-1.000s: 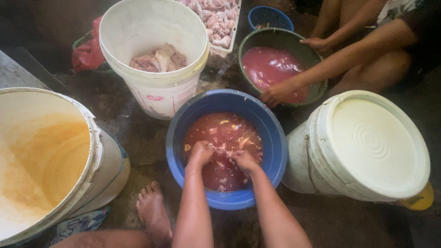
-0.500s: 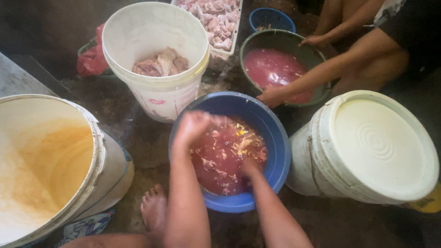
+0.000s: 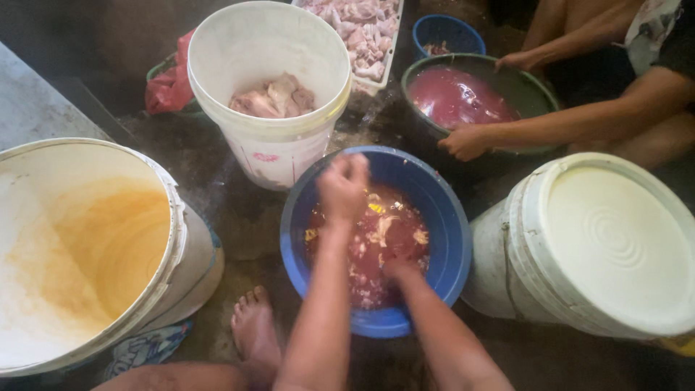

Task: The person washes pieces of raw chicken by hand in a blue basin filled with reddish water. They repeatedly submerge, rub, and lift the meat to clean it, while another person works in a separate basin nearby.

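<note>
A blue basin [image 3: 450, 217] in front of me holds dark red liquid with pale meat scraps [image 3: 380, 232] floating in it. My left hand [image 3: 344, 185] is raised over the basin's far rim. It is blurred, its fingers are curled into a fist, and nothing shows in them. My right hand [image 3: 399, 271] is sunk into the red liquid near the basin's near side, so its fingers are hidden. Just beyond the basin stands a white bucket [image 3: 217, 108] with raw meat pieces [image 3: 271, 98] at its bottom.
A big white bucket [image 3: 177, 217] stained orange inside lies at the left, and a lidded white bucket [image 3: 608, 239] stands at the right. Another person's hand [image 3: 463, 141] grips a green basin [image 3: 539, 83] of red liquid. A tray of raw chicken pieces [image 3: 362, 25] sits behind. My bare foot [image 3: 253, 337] rests on the wet floor.
My left hand came up out of the red liquid and now hovers over the basin's far rim, towards the white bucket. My right hand stays in the liquid.
</note>
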